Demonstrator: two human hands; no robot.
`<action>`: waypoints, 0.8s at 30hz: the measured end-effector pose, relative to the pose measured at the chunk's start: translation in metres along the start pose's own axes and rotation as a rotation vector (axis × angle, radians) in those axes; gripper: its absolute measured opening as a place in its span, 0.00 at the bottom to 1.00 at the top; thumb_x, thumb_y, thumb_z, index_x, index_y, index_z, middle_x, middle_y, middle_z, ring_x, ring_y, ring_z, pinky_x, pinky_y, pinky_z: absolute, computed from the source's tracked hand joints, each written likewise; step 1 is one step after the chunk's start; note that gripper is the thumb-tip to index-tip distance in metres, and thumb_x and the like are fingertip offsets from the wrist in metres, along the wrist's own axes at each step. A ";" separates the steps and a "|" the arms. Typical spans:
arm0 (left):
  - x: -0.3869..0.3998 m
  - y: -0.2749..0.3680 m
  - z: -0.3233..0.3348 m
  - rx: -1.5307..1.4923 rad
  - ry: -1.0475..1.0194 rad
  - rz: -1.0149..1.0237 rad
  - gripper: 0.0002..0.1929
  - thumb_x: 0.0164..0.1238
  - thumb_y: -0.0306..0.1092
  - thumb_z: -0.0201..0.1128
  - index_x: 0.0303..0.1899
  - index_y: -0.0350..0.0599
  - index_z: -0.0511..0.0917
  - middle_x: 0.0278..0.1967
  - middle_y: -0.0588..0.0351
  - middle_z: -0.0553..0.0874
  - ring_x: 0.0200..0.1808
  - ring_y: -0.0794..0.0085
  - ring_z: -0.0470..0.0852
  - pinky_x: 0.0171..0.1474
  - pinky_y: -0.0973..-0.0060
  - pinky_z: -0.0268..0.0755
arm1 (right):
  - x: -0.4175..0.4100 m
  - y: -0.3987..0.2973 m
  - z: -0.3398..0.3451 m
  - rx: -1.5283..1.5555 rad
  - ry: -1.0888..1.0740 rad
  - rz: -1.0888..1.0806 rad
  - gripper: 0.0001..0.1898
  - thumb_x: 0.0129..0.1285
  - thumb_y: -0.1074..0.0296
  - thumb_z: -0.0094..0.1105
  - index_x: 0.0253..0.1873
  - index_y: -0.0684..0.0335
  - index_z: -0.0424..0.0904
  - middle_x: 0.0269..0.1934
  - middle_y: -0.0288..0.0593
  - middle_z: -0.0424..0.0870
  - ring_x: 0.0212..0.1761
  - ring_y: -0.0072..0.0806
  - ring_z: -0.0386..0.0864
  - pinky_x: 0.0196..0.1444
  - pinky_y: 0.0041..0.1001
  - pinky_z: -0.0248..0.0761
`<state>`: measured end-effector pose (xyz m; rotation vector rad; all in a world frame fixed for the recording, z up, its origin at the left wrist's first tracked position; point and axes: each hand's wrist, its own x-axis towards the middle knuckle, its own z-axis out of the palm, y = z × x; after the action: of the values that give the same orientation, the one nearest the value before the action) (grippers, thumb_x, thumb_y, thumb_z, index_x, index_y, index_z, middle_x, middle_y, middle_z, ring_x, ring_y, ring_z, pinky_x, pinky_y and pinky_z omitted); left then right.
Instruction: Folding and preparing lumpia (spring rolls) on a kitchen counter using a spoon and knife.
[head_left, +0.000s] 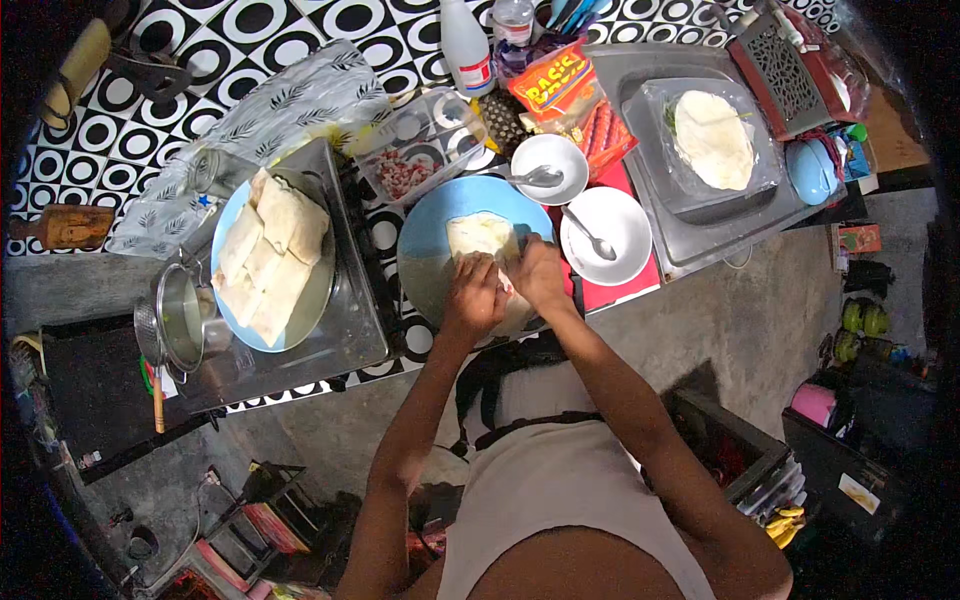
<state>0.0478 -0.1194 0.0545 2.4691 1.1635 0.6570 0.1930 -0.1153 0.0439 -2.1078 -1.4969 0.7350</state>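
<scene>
A blue plate (424, 232) lies in front of me with a pale, thin wrapper (480, 231) on it. My left hand (478, 292) presses its fingers on the wrapper's near left part. At the wrapper's right edge, my right hand (538, 274) has its fingers bent onto it; a bit of reddish filling shows between the hands. Further left, several folded, filled wrappers (274, 247) are piled on another blue plate (217, 240). Behind my plate stands a clear plastic container (427, 142) with chopped pink and white filling (405, 171). More flat wrappers (712, 139) lie on plastic at the right.
Two white bowls (551, 157) with spoons stand right of my plate, beside an orange food packet (577, 105). A white bottle (465, 49) stands behind. The metal sink (660, 225) is at the right, with a box grater (787, 75) beyond. Metal strainers (180, 319) sit at the left.
</scene>
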 end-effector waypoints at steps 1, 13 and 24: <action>0.002 0.002 -0.002 -0.001 -0.003 0.006 0.19 0.54 0.32 0.57 0.45 0.28 0.78 0.50 0.39 0.77 0.54 0.47 0.75 0.65 0.51 0.60 | 0.003 0.006 0.003 -0.045 -0.035 -0.002 0.20 0.52 0.59 0.66 0.43 0.69 0.75 0.37 0.60 0.81 0.41 0.56 0.79 0.45 0.43 0.72; -0.008 -0.004 0.002 -0.091 0.049 0.008 0.19 0.57 0.32 0.54 0.47 0.25 0.76 0.52 0.37 0.76 0.56 0.45 0.73 0.66 0.55 0.60 | 0.001 -0.009 -0.010 0.569 -0.031 0.193 0.15 0.52 0.66 0.66 0.41 0.68 0.78 0.34 0.51 0.85 0.36 0.32 0.83 0.41 0.28 0.74; -0.009 0.000 -0.001 -0.089 -0.021 -0.038 0.22 0.58 0.30 0.53 0.55 0.32 0.74 0.58 0.41 0.74 0.62 0.45 0.69 0.67 0.54 0.59 | 0.004 0.025 0.006 0.588 -0.002 0.213 0.18 0.54 0.65 0.65 0.46 0.71 0.79 0.36 0.50 0.86 0.36 0.32 0.83 0.42 0.28 0.74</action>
<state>0.0425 -0.1261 0.0529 2.3692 1.1454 0.6564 0.2076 -0.1189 0.0233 -1.8125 -0.9069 1.0963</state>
